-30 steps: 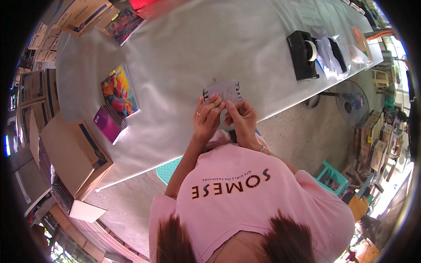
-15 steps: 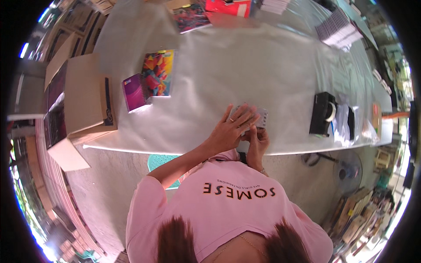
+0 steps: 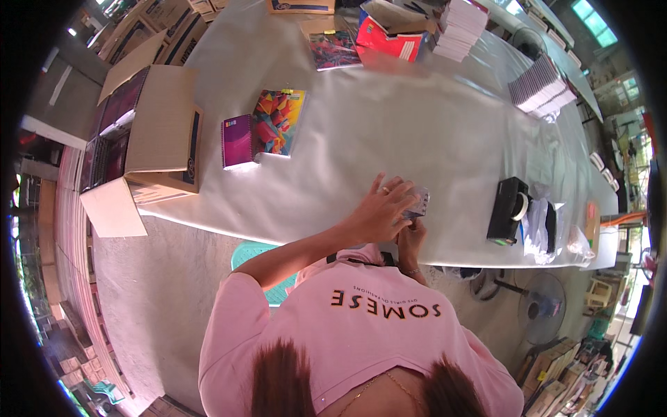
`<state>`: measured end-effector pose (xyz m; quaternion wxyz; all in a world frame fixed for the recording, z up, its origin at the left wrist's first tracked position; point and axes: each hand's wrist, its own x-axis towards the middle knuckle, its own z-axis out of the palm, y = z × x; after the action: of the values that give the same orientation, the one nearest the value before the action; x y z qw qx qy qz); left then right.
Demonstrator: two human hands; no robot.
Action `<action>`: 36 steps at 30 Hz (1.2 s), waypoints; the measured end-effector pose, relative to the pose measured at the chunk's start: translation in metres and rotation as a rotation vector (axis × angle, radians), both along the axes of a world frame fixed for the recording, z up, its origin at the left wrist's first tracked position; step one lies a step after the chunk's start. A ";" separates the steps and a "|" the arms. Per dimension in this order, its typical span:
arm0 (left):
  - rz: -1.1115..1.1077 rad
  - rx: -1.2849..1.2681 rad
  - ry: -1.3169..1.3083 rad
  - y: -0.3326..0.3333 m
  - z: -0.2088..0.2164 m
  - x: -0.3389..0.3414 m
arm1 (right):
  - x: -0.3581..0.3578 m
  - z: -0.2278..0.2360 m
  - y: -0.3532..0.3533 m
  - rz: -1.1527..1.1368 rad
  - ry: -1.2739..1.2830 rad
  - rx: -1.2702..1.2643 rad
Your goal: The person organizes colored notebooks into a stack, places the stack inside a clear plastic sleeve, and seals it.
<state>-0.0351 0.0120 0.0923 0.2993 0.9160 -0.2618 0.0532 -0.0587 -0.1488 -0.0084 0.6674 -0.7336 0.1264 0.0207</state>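
A small grey rectangular pad (image 3: 421,201) with dark marks along its right edge is held just above the table's near side. My left hand (image 3: 385,207) covers most of it from the left, its fingers bent over the top and closed on it. Below, my right hand (image 3: 413,240) grips the near edge, with its fingertips partly hidden under the left hand. Farther left on the table lie a purple spiral notebook (image 3: 237,142) and a colourful notebook (image 3: 279,121), side by side.
An open cardboard box (image 3: 163,118) with spiral notebooks stands at the left. At the right are a black tape dispenser (image 3: 506,210) and clear plastic bags (image 3: 538,229). Notebook stacks (image 3: 540,87), a red packet (image 3: 392,47) and another notebook (image 3: 335,50) sit farther back.
The head view has shifted, so the table's far end shows more. My left hand's fingers, stretched over the pad before, are now more bent and bunched. The right hand still grips its near edge.
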 end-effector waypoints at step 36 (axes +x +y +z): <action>1.167 0.046 -0.391 0.276 -0.045 -0.039 | 0.010 0.018 -0.016 0.208 0.119 -0.087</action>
<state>-0.0742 0.2882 0.0476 0.1474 0.8876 0.2317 0.3698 -0.0482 -0.1645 0.0093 0.6204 -0.7686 0.0896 0.1277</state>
